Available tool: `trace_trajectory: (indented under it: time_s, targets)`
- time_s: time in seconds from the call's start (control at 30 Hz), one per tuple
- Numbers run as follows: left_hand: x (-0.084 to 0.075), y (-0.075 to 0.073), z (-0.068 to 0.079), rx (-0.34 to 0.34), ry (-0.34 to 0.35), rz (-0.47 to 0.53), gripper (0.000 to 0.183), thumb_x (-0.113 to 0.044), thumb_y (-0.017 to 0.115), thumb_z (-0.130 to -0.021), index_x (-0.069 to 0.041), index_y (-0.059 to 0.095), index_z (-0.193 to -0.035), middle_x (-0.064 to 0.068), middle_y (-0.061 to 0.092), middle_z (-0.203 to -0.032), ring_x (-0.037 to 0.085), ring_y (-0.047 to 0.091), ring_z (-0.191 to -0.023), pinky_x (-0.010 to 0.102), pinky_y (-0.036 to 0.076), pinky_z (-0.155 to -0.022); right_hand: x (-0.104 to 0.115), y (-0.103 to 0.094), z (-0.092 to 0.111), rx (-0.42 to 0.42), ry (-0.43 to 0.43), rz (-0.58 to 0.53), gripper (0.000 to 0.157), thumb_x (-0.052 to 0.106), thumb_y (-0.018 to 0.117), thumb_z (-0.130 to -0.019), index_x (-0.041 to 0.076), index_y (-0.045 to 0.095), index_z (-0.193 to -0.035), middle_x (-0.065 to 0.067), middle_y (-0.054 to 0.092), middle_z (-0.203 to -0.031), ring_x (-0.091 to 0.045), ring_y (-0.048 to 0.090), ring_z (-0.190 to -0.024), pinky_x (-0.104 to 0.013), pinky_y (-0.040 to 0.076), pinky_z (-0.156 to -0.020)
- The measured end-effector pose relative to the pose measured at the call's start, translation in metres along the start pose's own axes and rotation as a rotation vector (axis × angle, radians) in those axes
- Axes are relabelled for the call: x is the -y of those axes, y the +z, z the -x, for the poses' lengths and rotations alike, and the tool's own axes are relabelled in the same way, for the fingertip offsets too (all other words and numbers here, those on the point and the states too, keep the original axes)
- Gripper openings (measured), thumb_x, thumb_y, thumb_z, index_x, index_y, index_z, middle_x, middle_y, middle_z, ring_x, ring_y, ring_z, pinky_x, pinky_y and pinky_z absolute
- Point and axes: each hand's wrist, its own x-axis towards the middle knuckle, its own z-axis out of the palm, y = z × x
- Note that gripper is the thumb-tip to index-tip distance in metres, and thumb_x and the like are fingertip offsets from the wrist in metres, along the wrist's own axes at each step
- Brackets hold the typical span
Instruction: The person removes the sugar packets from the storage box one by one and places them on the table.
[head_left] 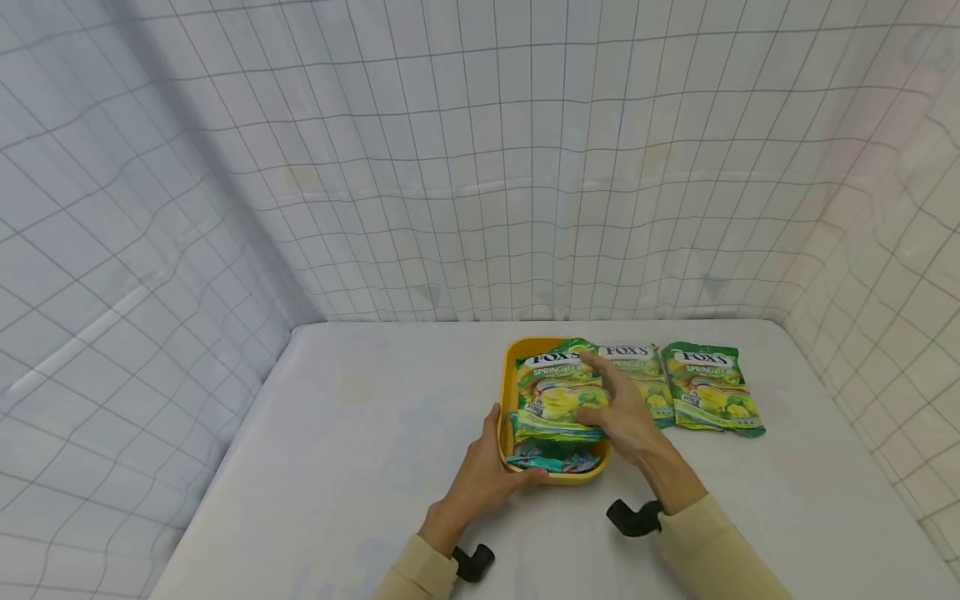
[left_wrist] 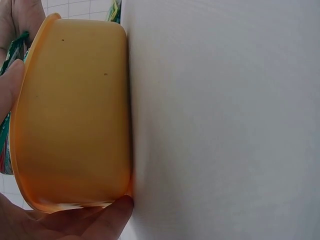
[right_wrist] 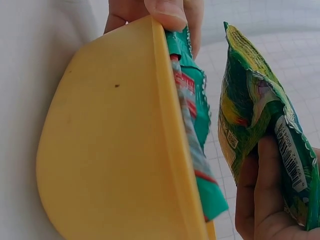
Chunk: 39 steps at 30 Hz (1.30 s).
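1. The left hand grasps the yellow rounded-rectangular plastic bin at its 8 o'clock corner, thumb over the near rim and fingers along the outer wall.
2. The bin sits upright on the white cloth-like tabletop.
3. The right hand, coming in from the bin's 4 o'clock, grips the green-and-yellow FOX'S Spring Tea plastic pouch, thumb in front and other fingers behind.
4. That pouch is held above the bin, apart from its rim in the right wrist view, its printed front facing up in the head view.
5. Inside the bin, a teal plastic packet with red markings shows at 6 o'clock; what lies under the pouch is hidden.
6. A matching middle pouch lies between the bin's 2 and 3 o'clock, partly covered by the right hand; a matching outer pouch lies just beyond, at 3 o'clock.
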Motion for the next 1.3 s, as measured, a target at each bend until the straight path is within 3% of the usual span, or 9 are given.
trace_trajectory:
  time_s: [0.3,0.57,0.8,0.87,1.07,1.17,1.3]
  targets:
    - [-0.001,0.000,0.000,0.001,-0.008,-0.009,0.126,-0.056,0.085,-0.078,-0.005,0.007,-0.163,0.010,0.059,-0.134,0.020,0.061,-0.117,0.046,0.045,-0.105,-0.003,-0.015,0.006,-0.012,-0.022,-0.010,0.085,-0.010,0.069,-0.089,0.016,0.032,-0.161,-0.011,0.012,-0.169,-0.037,0.003,-0.154,-0.066,0.021,-0.115]
    - [0.000,0.001,0.000,-0.007,0.006,-0.021,0.125,-0.052,0.086,-0.079,-0.004,0.007,-0.163,0.009,0.063,-0.127,0.020,0.062,-0.110,0.047,0.046,-0.103,-0.005,-0.029,0.011,-0.012,-0.026,-0.066,0.086,-0.012,0.066,-0.090,0.015,0.027,-0.163,-0.010,0.003,-0.170,-0.036,-0.004,-0.154,-0.062,0.033,-0.110]
    - [-0.001,0.001,0.000,-0.011,0.002,-0.035,0.126,-0.054,0.086,-0.078,-0.004,0.008,-0.163,0.008,0.063,-0.125,0.020,0.062,-0.109,0.048,0.046,-0.103,-0.007,-0.039,0.015,-0.028,-0.032,-0.051,0.087,-0.012,0.066,-0.090,0.015,0.027,-0.163,-0.010,0.002,-0.170,-0.036,-0.005,-0.154,-0.064,0.027,-0.113]
    - [-0.001,0.001,0.000,-0.010,0.007,-0.032,0.126,-0.055,0.085,-0.078,-0.003,0.008,-0.163,0.008,0.063,-0.125,0.020,0.062,-0.109,0.048,0.046,-0.103,-0.007,-0.042,0.017,-0.031,-0.028,-0.047,0.087,-0.013,0.065,-0.090,0.016,0.027,-0.163,-0.011,0.001,-0.170,-0.036,-0.004,-0.154,-0.062,0.030,-0.111]
    - [-0.001,0.000,0.001,-0.006,0.014,-0.022,0.126,-0.056,0.085,-0.077,-0.005,0.007,-0.163,0.008,0.062,-0.128,0.019,0.062,-0.110,0.046,0.046,-0.103,-0.008,-0.051,0.022,-0.034,-0.022,-0.046,0.087,-0.012,0.065,-0.091,0.016,0.025,-0.163,-0.013,-0.004,-0.170,-0.040,-0.005,-0.153,-0.036,0.047,-0.098]
    - [-0.001,0.000,0.001,-0.008,0.008,-0.025,0.127,-0.057,0.085,-0.077,-0.006,0.008,-0.163,0.007,0.062,-0.128,0.018,0.061,-0.110,0.046,0.046,-0.104,-0.008,-0.055,0.024,-0.037,-0.026,-0.058,0.087,-0.012,0.065,-0.091,0.016,0.025,-0.163,-0.013,-0.006,-0.170,-0.040,-0.006,-0.153,-0.026,0.048,-0.093]
    - [-0.002,-0.001,0.000,-0.010,0.004,-0.031,0.127,-0.057,0.085,-0.077,-0.005,0.007,-0.163,0.008,0.062,-0.129,0.018,0.061,-0.110,0.046,0.046,-0.104,-0.010,-0.059,0.025,-0.050,-0.035,-0.053,0.087,-0.012,0.065,-0.090,0.015,0.025,-0.163,-0.011,-0.007,-0.170,-0.038,-0.007,-0.153,-0.021,0.046,-0.093]
